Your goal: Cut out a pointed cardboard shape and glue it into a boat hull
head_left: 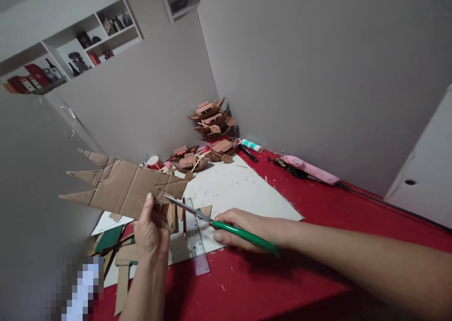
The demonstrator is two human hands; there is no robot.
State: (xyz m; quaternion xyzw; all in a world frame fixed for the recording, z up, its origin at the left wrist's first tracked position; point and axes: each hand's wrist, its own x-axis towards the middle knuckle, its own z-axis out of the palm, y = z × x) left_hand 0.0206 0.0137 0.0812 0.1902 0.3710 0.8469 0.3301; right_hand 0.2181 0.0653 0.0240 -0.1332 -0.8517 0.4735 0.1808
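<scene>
Cardboard piece (130, 184): raised over the left part of the worktop (187, 297), its ridged brown face towards me; creases cross it.
Lie in the grip: my left grip (151, 231) has it near the lower right edge, so most of the piece reaches out to the left of the thumb.
Long axis: across my view, sloping a little down to the right; three long spikes point left, and the slit end points right.
Left grip: pinched closed on the cardboard, thumb on the near face; I can't see the fingers behind.
Scissors (221, 225): green-handled, blades aimed up and left, tips over the slit right end; whether they touch it I cannot tell.
Right grip (247, 220): curled closed around the green handle, thumb below.
Under the blades: a clear ruler (200, 255) and a dark pencil (184, 217) on a white sheet (247, 194).
Lower left: cardboard scraps (123, 255) in a loose heap.
Far corner: stacked model boats (212, 118), with a white-and-teal tube (252, 145) just beside.
Along the right wall: a pink tool (310, 168) on the red surface.
</scene>
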